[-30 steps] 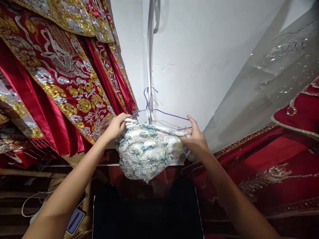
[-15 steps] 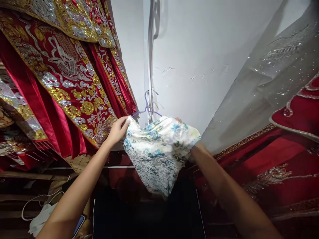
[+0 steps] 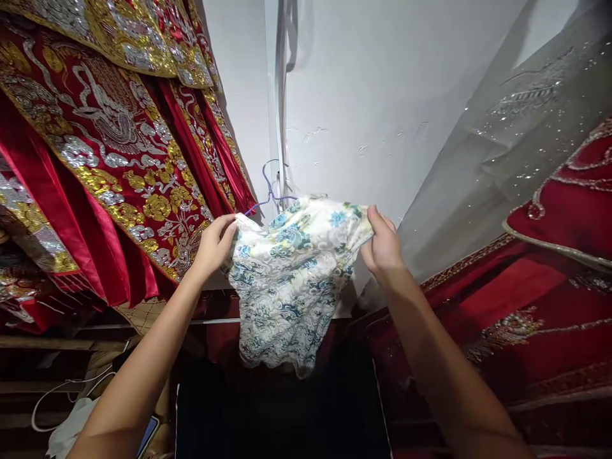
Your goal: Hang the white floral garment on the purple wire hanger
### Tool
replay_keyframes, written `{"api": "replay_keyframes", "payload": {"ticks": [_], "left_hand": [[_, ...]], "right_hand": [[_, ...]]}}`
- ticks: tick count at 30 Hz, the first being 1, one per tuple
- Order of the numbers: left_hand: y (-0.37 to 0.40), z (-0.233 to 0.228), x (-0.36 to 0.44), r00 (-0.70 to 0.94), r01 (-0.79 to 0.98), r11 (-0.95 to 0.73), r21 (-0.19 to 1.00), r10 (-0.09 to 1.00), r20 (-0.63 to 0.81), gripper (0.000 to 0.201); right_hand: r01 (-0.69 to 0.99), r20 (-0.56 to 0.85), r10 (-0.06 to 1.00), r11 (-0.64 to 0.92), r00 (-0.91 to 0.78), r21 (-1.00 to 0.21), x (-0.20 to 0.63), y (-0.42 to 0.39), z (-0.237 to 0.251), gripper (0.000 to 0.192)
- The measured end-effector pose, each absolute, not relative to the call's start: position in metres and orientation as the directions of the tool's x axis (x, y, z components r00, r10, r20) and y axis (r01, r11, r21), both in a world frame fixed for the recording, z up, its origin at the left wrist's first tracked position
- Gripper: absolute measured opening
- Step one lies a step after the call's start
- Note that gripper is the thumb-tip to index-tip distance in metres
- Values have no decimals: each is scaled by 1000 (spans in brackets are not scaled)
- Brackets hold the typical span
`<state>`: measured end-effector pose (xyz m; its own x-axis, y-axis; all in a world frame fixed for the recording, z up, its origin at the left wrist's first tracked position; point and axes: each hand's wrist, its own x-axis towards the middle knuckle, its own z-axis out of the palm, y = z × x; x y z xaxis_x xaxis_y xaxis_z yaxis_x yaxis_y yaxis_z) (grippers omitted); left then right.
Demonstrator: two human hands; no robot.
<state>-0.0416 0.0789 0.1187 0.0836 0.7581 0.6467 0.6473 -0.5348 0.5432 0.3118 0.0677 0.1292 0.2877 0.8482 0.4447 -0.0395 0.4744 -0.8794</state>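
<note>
A short white blouse (image 3: 291, 274) with blue, green and yellow floral print hangs from a thin purple wire hanger (image 3: 270, 191), whose hook is up by a vertical pole. My left hand (image 3: 215, 242) pinches the blouse at its left shoulder, close to the hanger's left arm. On the other side my right hand (image 3: 382, 241) grips the edge of the right sleeve, thumb on top, and spreads it outward. The hanger's right arm goes out of sight inside the blouse. Below, the hem hangs loose and wavy.
Red garments with gold and silver sequins (image 3: 134, 146) hang along the left. A sheer sparkling grey fabric (image 3: 516, 127) and beaded red garments (image 3: 526, 287) are on the right. Behind stands a white wall (image 3: 373, 83) with a vertical pole (image 3: 282, 83). A phone (image 3: 149, 437) and white cable lie lower left.
My right hand has come out from under the blouse and now holds the sleeve's outer edge. The right sleeve is spread out, and the blouse hangs flatter. The left hand keeps its pinch.
</note>
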Motion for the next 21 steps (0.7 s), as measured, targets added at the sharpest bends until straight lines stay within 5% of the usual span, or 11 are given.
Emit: {"api": "replay_keyframes", "payload": {"ticks": [3, 7, 11, 13, 14, 16, 18, 21], "left_hand": [[77, 132, -31, 94, 570, -552, 608, 779, 619, 47], [81, 130, -25, 134, 465, -522, 715, 840, 526, 42], [82, 121, -23, 88, 263, -457, 849, 888, 451, 49], [73, 121, -18, 141, 185, -458, 869, 888, 438, 54], [66, 123, -14, 183, 170, -454, 874, 887, 425, 56], [47, 126, -4, 286, 173, -427, 888, 884, 369, 61], [26, 130, 6, 364, 170, -383, 908, 881, 303, 66], [2, 137, 16, 423, 154, -313, 937, 878, 224, 71]], "right_hand": [[12, 438, 841, 458, 316, -889, 279, 47, 139, 52], [96, 506, 853, 518, -127, -850, 242, -2, 141, 38], [35, 446, 550, 656, -706, -754, 239, -27, 150, 35], [-14, 332, 349, 671, -876, -741, 246, -24, 150, 51], [10, 290, 335, 670, -897, -743, 250, -18, 146, 55], [176, 299, 525, 674, -797, -718, 258, -2, 131, 52], [400, 399, 753, 630, -523, -665, 264, 17, 109, 54], [474, 388, 825, 557, -410, -682, 274, 34, 81, 45]]}}
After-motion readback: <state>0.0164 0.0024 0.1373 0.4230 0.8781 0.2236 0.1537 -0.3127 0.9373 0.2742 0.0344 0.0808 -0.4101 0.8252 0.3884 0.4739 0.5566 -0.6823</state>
